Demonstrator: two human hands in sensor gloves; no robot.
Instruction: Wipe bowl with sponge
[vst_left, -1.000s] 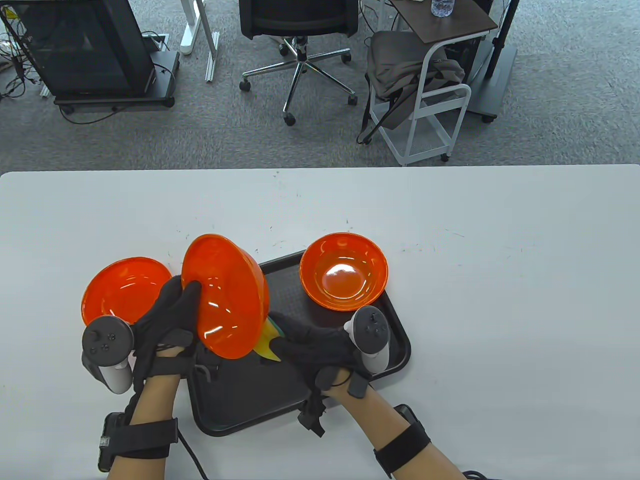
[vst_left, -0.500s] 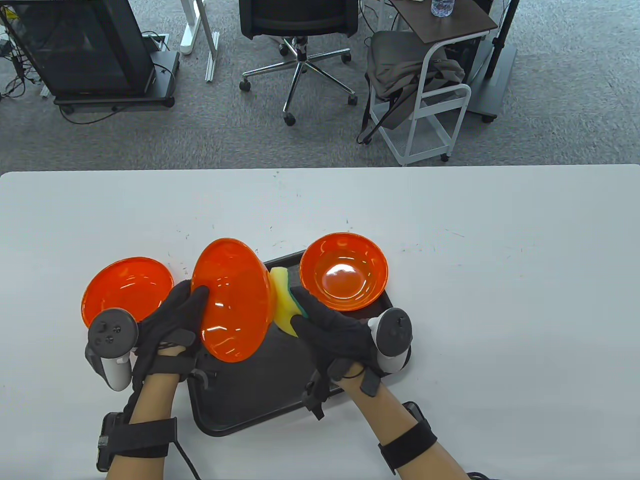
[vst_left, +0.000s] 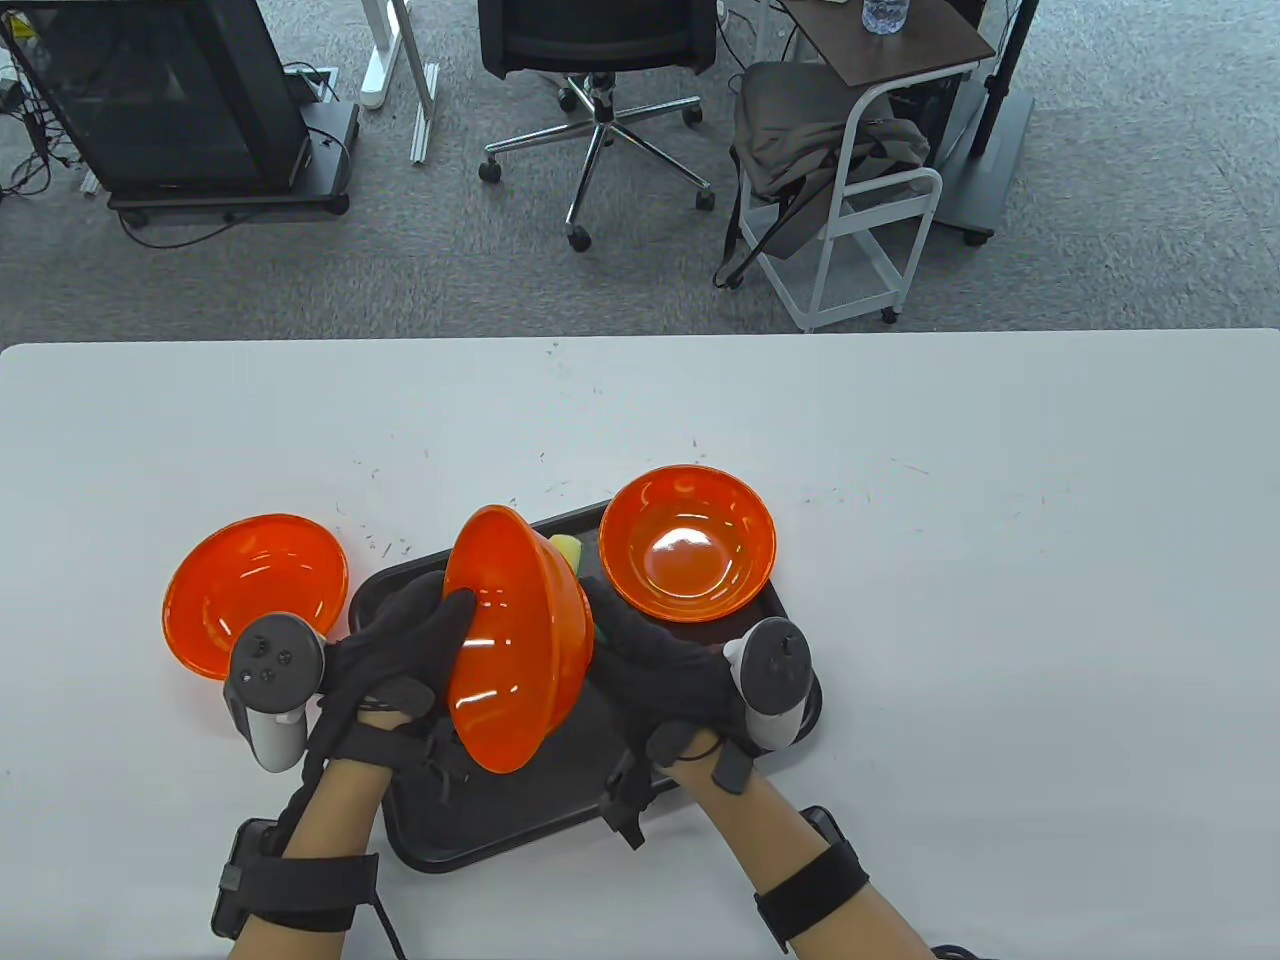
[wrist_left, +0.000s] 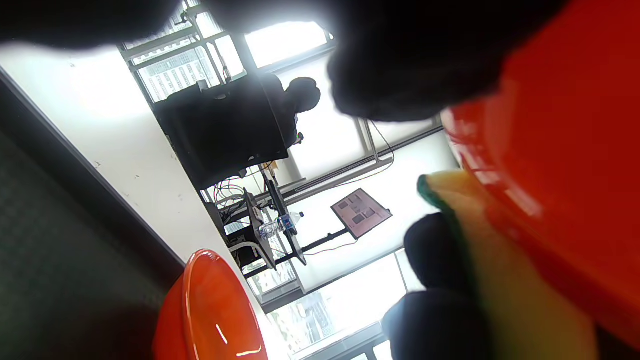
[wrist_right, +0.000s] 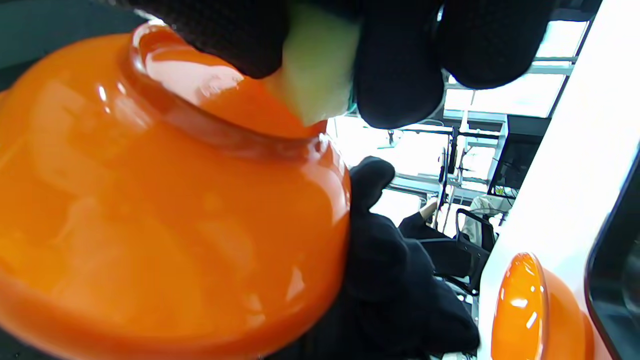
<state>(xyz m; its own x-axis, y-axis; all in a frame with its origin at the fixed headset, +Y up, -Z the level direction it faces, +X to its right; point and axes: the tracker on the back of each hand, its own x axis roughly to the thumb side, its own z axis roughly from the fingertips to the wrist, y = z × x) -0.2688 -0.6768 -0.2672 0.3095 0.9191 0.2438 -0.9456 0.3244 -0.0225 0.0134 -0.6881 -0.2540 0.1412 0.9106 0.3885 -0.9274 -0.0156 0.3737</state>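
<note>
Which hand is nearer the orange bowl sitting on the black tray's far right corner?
Right. The right hand is just in front of that orange bowl; the left hand is farther left, gripping the tilted orange bowl.

bowls (vst_left: 515, 640): three showing | sponge (vst_left: 567, 548): one showing | tray (vst_left: 560, 800): one showing | hands (vst_left: 400, 650): two showing | trackers (vst_left: 272, 670): two showing | worktop (vst_left: 1000, 600): one showing

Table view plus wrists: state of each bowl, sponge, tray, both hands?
Held bowl: tilted on edge above the tray, gripped by left hand.
Sponge: pressed to that bowl's underside by right hand.
Right bowl: upright, on tray corner.
Left bowl: upright, on table.
Tray: flat on table.
</note>
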